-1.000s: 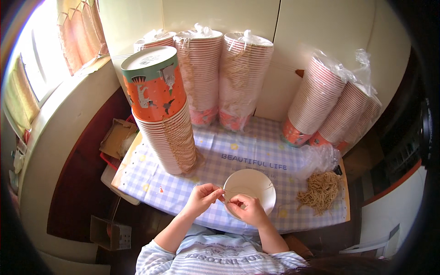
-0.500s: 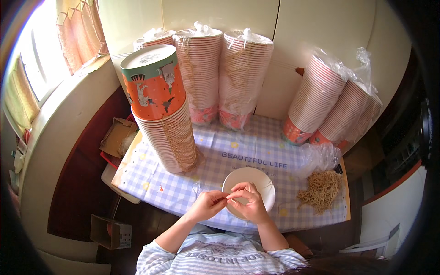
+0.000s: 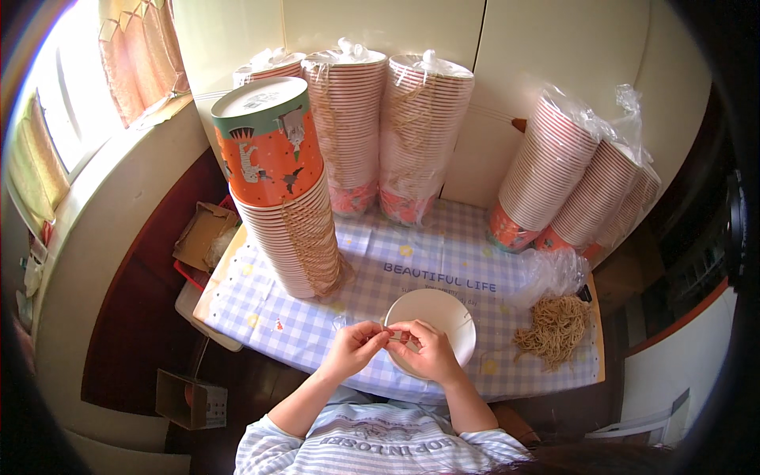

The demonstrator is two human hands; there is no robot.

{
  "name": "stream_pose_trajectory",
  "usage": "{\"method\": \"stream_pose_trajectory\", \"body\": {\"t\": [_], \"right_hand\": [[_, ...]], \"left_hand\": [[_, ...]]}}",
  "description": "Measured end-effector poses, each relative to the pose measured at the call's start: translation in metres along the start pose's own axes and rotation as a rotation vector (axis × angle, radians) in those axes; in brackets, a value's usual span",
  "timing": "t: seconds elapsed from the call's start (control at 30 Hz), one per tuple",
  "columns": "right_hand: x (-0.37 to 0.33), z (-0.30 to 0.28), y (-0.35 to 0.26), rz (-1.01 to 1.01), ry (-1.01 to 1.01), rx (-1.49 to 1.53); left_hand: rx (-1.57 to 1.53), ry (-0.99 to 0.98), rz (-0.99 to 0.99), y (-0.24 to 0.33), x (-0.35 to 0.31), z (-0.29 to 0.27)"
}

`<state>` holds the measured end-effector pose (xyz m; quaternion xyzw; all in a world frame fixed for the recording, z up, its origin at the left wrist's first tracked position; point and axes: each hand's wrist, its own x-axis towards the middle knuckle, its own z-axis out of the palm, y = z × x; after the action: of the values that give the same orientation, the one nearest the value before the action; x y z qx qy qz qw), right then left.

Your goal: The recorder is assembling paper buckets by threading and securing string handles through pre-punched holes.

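Both my hands meet over the left part of a white round paper tub (image 3: 450, 317) at the table's front. My left hand (image 3: 353, 348) has thumb and forefinger pinched together near the tub's rim. Opposite it, my right hand (image 3: 427, 350) is closed too, its fingertips almost touching the left ones. A thin, pale piece that looks like cord shows between the fingertips, but most of it is hidden. On the tub's right side a short bit of tan cord is visible. To the right of the tub lies a tangled heap of tan cord (image 3: 554, 328).
Left of my hands stands a tall stack of nested tubs (image 3: 286, 241), an orange and green printed tub (image 3: 269, 154) upside down on top. Plastic-wrapped tub stacks (image 3: 419, 134) line the back, and more wrapped stacks (image 3: 546, 162) lean at the right. Crumpled clear plastic (image 3: 550, 273) lies behind the cord.
My fingertips have shifted slightly left and my right fingers have curled lower. The tub and the cord heap have stayed in place.
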<state>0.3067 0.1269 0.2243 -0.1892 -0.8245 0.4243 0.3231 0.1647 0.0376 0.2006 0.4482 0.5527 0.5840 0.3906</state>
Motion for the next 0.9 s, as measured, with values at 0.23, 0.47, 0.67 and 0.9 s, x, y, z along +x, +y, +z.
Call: {"method": "stream_pose_trajectory", "body": {"t": [0.23,0.47,0.67,0.9], "right_hand": [[0.0,-0.004,-0.006,-0.037,0.014,-0.178],[-0.001,-0.003,0.0,-0.034,0.037,-0.195],[0.001,-0.003,0.0,-0.012,0.066,-0.126],[0.003,-0.007,0.003,-0.003,0.046,-0.143]], "left_hand": [[-0.101,-0.021,0.011,-0.013,0.004,-0.003],[0.074,-0.021,0.059,-0.005,0.005,-0.004],[0.201,-0.029,0.04,-0.001,0.005,-0.01],[0.73,0.246,0.467,0.025,0.002,-0.008]]}}
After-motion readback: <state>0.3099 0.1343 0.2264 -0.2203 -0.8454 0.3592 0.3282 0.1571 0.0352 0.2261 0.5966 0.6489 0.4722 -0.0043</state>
